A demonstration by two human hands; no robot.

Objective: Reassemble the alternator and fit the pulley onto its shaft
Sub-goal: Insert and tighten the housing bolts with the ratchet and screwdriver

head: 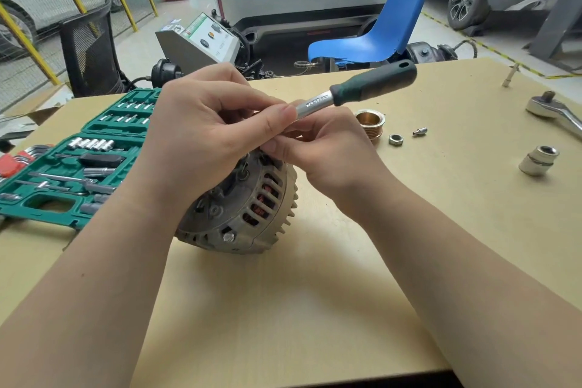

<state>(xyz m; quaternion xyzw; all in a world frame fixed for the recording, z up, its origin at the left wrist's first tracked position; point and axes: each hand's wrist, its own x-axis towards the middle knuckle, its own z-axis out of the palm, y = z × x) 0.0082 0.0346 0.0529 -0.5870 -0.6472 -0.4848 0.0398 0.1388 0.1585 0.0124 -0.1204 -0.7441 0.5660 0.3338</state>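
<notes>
On bench centre: alternator; left hand and right hand both pinch driver shaft above it. Pulley right of the hands. Left: green case holding sockets, bits

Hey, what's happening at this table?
A person is working on an alternator lying on the table. Both hands, left hand and right hand, hold the metal shaft of a green-handled driver just above it. The brass-coloured pulley and a nut lie loose beside it, not fitted yet. A green tool case lies open on the left.
</notes>
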